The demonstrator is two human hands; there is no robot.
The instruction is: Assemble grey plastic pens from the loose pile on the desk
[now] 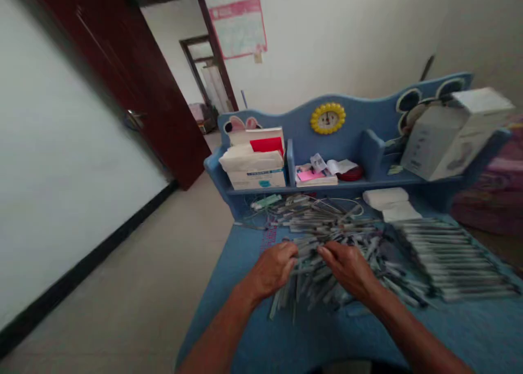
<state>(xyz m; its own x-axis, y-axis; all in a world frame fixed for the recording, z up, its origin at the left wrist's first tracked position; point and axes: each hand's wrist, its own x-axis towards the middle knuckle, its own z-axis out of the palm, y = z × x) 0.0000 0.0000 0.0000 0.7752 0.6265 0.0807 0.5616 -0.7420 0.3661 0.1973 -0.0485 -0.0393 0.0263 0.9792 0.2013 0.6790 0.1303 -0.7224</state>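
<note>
My left hand (274,268) is closed in a fist-like grip over the near left side of a loose pile of slim, pen-like sticks (327,292). Facing it across a small gap is my right hand (349,262), also closed, with thumb and fingers pressed together. Blur hides what either hand grips, and the sticks behind blend into the gap. The pile has pale, clear and dark pieces lying in all directions. To the right, a row of similar sticks (457,259) lies side by side in neat order.
The blue desk (286,341) has a back shelf with a tissue-filled carton (257,178), papers (316,179), a yellow flower clock (328,118) and a white box (441,137). A white paper roll (385,198) lies below the shelf. A dark red door (134,85) stands at left.
</note>
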